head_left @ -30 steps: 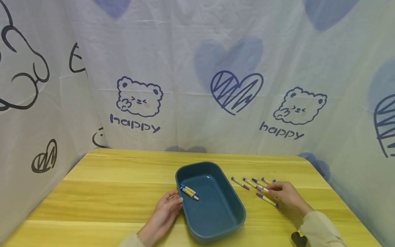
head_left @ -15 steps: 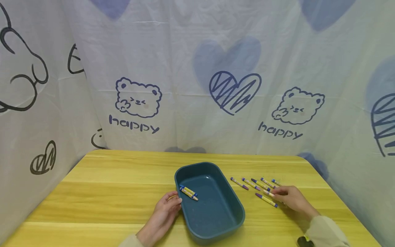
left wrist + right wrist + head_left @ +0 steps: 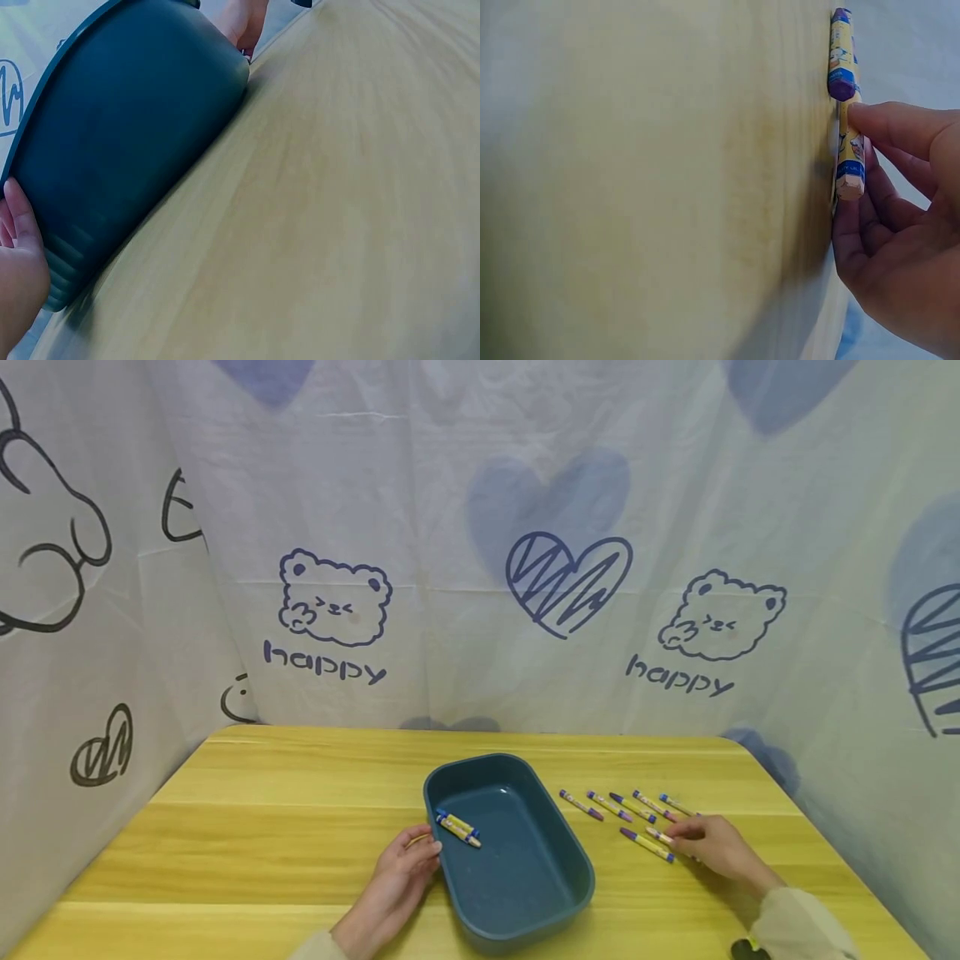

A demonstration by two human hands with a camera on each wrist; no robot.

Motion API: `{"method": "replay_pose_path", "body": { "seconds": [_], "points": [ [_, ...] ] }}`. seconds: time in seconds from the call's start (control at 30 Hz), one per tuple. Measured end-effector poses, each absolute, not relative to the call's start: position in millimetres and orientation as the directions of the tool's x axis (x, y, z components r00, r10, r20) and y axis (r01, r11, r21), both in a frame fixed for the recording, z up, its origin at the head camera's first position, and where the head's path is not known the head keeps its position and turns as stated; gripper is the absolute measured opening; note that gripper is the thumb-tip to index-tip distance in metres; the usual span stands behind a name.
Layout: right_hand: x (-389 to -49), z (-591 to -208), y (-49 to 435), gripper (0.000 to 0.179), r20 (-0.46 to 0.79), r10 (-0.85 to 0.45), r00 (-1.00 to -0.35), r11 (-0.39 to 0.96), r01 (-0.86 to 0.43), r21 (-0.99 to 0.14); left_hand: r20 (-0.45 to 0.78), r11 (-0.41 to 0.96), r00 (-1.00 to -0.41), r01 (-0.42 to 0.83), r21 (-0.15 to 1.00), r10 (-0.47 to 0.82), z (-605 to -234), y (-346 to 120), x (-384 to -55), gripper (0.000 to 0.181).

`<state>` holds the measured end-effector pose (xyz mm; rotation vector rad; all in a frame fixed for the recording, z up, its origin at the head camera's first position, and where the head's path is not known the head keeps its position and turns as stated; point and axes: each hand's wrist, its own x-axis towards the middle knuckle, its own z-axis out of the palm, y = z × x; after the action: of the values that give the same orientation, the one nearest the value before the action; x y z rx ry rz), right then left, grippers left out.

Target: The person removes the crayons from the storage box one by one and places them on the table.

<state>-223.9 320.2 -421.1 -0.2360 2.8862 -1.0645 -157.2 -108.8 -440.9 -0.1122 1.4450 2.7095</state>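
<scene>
My right hand [image 3: 720, 850] pinches a peach crayon [image 3: 850, 184] in a yellow wrapper, low over the table. Its thumb and fingers hide part of the crayon. A purple crayon [image 3: 647, 845] lies just left of it, and several more crayons [image 3: 609, 806] lie spread behind. My left hand [image 3: 397, 877] holds the left side of a dark teal plastic bin [image 3: 517, 872], its thumb at the rim in the left wrist view. Two crayons [image 3: 459, 827] lie side by side in the bin, against its left wall.
The wood-grain table [image 3: 262, 827] stretches out on both sides of the bin. A printed white cloth [image 3: 450, 652] hangs behind it and at the sides. A small dark object [image 3: 748, 948] shows beside the right sleeve.
My right hand has shifted slightly right and toward me with the peach crayon, drawing it away from the other crayons. My left hand and the bin stay where they were.
</scene>
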Motion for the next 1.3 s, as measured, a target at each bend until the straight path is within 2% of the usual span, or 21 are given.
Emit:
{"method": "replay_pose_path", "body": {
  "seconds": [0.7,1.03,1.3],
  "points": [
    [-223.1,-422.2,317.7,0.018,0.009,-0.144,-0.99,0.764,-0.117,-0.635,-0.108,-0.552,-0.994,-0.107,0.827,0.031,-440.3,-108.7,-157.5,0.018],
    [-217.4,-418.9,314.2,0.023,0.0,-0.125,-0.992,0.737,-0.093,-0.669,-0.103,-0.56,-0.994,-0.101,0.822,0.028,-441.4,-108.3,-157.6,0.02],
    [-219.5,-413.9,312.2,0.026,0.008,-0.138,-0.99,0.758,-0.11,-0.643,-0.111,-0.554,-0.993,-0.11,0.825,0.032,-441.3,-108.5,-158.0,0.02]
  ]
}}
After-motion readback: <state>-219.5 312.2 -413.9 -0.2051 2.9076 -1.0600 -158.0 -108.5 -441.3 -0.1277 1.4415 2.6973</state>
